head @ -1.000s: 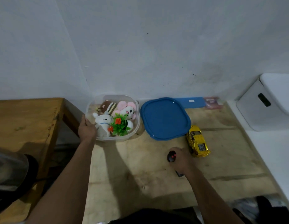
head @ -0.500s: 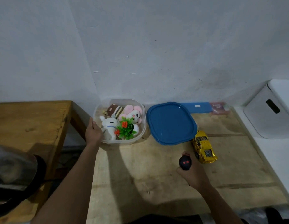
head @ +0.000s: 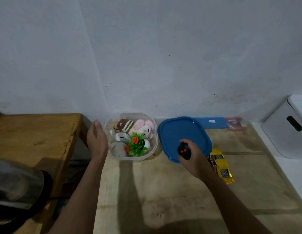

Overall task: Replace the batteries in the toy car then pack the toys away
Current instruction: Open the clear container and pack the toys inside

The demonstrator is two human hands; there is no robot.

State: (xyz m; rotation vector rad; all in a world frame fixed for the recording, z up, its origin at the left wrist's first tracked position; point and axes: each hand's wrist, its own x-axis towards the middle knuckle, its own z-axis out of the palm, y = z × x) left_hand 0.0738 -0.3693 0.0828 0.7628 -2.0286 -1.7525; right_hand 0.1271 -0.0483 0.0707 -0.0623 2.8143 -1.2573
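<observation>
A pale plastered wall meets a plywood surface (head: pixel 163 191), and a clear plastic tub (head: pixel 135 158) stands against the wall; I place everything else from that tub. Inside it I see plush toys (head: pixel 143 129) and a green plastic plant (head: pixel 136 146). My left hand (head: pixel 97 142) lies along the tub's left wall with straight, relaxed fingers, holding nothing. Just right of the tub lies its blue lid (head: pixel 174 130). My right hand (head: pixel 194 159) hovers over the lid's near edge, curled round a black remote control (head: pixel 184 151) with two red buttons. Further right of the tub, beyond the lid, the yellow toy car (head: pixel 221 166) sits on the plywood. I judge this to be the packing step. Next, the remote needs carrying left and lowering among the plush toys, then the car.
</observation>
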